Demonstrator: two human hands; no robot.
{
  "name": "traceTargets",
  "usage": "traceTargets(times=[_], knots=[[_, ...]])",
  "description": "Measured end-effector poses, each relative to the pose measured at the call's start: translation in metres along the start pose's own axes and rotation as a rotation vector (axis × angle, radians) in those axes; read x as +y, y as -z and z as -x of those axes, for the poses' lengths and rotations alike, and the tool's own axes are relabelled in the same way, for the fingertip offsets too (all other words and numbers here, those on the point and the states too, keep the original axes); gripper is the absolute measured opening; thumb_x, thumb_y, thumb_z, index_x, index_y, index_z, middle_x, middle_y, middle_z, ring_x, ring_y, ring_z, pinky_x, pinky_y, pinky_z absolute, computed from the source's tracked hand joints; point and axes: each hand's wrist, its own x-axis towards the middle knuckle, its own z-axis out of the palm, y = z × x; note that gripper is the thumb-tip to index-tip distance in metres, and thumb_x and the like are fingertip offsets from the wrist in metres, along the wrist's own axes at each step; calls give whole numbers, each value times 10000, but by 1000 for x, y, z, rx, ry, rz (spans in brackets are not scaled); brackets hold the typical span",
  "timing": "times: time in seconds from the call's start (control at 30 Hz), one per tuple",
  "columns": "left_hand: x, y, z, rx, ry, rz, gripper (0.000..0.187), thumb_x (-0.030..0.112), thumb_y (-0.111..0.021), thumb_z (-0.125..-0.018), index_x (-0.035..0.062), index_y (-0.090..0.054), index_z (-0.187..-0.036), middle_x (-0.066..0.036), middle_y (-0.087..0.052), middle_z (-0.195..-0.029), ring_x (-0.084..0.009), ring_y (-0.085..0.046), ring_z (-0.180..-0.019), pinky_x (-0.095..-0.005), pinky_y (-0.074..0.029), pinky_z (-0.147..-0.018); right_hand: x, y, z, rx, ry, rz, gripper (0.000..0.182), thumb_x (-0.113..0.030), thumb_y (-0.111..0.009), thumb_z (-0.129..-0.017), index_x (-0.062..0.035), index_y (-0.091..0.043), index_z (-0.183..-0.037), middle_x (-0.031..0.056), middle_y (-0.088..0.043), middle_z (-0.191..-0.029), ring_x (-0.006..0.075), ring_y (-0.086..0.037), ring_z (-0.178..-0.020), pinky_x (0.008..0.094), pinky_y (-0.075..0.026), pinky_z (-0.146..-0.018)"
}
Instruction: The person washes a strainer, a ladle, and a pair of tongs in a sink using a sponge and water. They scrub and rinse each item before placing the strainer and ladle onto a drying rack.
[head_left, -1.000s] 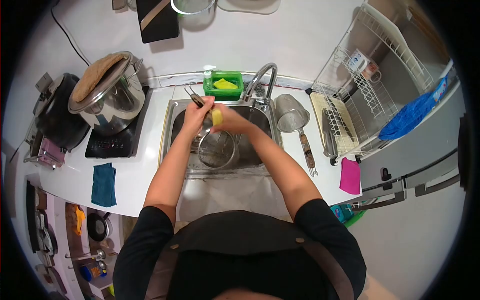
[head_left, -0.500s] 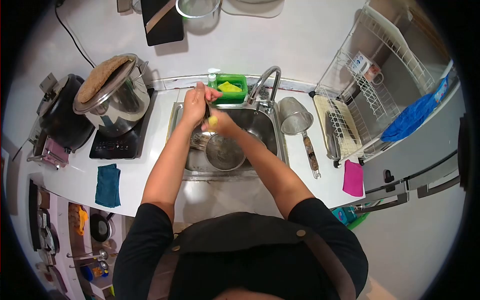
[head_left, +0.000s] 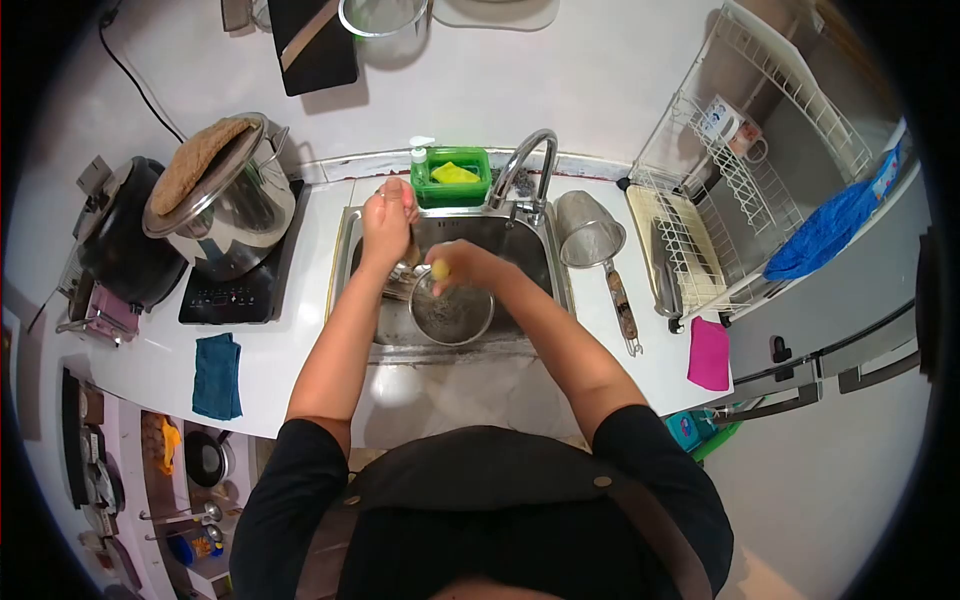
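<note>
Above the left part of the sink point(head_left: 345, 285), my left hand point(head_left: 388, 218) is closed in a fist, and I cannot tell what is in it; a narrow, shiny brownish shape shows just below. My right hand point(head_left: 475, 266) is closed round a small yellow sponge point(head_left: 440, 268), of which only the end shows past the fingers. Below it a round metal pot point(head_left: 455, 318) with a bare, wet-looking inside rests in the basin. Other metal items point(head_left: 398, 285) lie to its left, partly behind my left forearm.
Behind the sink stand a green basin point(head_left: 450, 195) with a yellow sponge, a pump bottle point(head_left: 421, 158) and the faucet point(head_left: 545, 150). A long-handled strainer point(head_left: 590, 232) lies right, beside a wire dish rack point(head_left: 700, 250). Left are a large steel pot point(head_left: 240, 215) on an induction cooker point(head_left: 235, 298) and a teal cloth point(head_left: 217, 375).
My hands have moved apart: the right one came down and to the right with the sponge, over the pot, while the left shifted slightly left. The view has shifted a little.
</note>
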Motion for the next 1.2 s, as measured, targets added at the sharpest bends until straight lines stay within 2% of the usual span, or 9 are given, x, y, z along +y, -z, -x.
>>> traceTargets(times=[0.17, 0.23, 0.47, 0.67, 0.77, 0.87, 0.97, 1.03, 1.2], knots=[[-2, -17, 8, -21, -199, -197, 336, 300, -385, -901, 22, -486, -741, 3, -435, -594, -81, -429, -556, -222, -358, -520, -15, 5, -9, -127, 17, 613, 174, -172, -626, -612, -93, -560, -753, 109, -587, -747, 284, -588, -735, 376, -469, -634], [-34, 22, 14, -338, 188, -323, 342, 306, -446, -874, 38, -495, -668, 9, -460, -586, -82, -432, -555, -235, -362, -522, -14, 7, -14, -51, 136, 727, 96, -133, -551, -652, -65, -545, -720, 102, -579, -703, 289, -583, -662, 373, -468, -562], [-47, 14, 28, 33, -154, -657, 368, 285, -537, -817, -7, -478, -601, -89, -446, -481, -165, -429, -438, -314, -333, -430, 0, -4, -2, 346, 187, 631, 109, -165, -535, -682, -59, -515, -683, 106, -559, -649, 280, -573, -594, 384, -460, -523], [-71, 18, 43, 594, -356, -660, 311, 221, -541, -826, -31, -497, -649, -53, -484, -522, -133, -425, -463, -303, -346, -442, -17, -30, 37, 636, -542, 557, 263, -291, -509, -777, -47, -518, -680, 132, -568, -656, 311, -575, -631, 423, -450, -569], [-91, 35, 51, 704, -293, -580, 317, 215, -536, -832, -37, -491, -646, -37, -480, -551, -108, -416, -506, -281, -355, -469, -51, -22, 46, 274, -816, 417, 313, -330, -484, -806, -27, -518, -737, 164, -572, -675, 334, -575, -655, 416, -446, -585], [-98, 35, 44, 700, -275, -393, 326, 223, -522, -839, -15, -465, -623, -40, -474, -570, -98, -399, -528, -273, -337, -479, -72, -3, 34, 602, -546, 421, 385, -381, -470, -812, -7, -534, -752, 189, -560, -673, 318, -579, -686, 426, -444, -556], [-82, 18, 36, 676, -251, -306, 371, 265, -507, -846, 5, -435, -591, -25, -451, -540, -94, -379, -497, -269, -289, -443, -53, -28, -3, 844, 168, 487, 383, -369, -426, -835, -4, -528, -776, 201, -562, -682, 342, -571, -676, 437, -444, -575], [-69, 8, 29, 608, -144, -231, 403, 299, -506, -843, 11, -424, -573, -5, -413, -487, -97, -359, -457, -267, -268, -421, -55, -45, -11, 580, -267, 134, 280, -269, -429, -832, 4, -487, -809, 212, -560, -726, 351, -562, -681, 437, -437, -584], [-36, 34, 14, 400, -42, -267, 365, 287, -500, -846, 72, -405, -567, -5, -387, -479, -96, -370, -430, -242, -292, -413, -74, -24, 20, 11, -197, 424, 217, -233, -436, -822, -29, -508, -840, 209, -547, -863, 331, -562, -767, 415, -443, -665]])
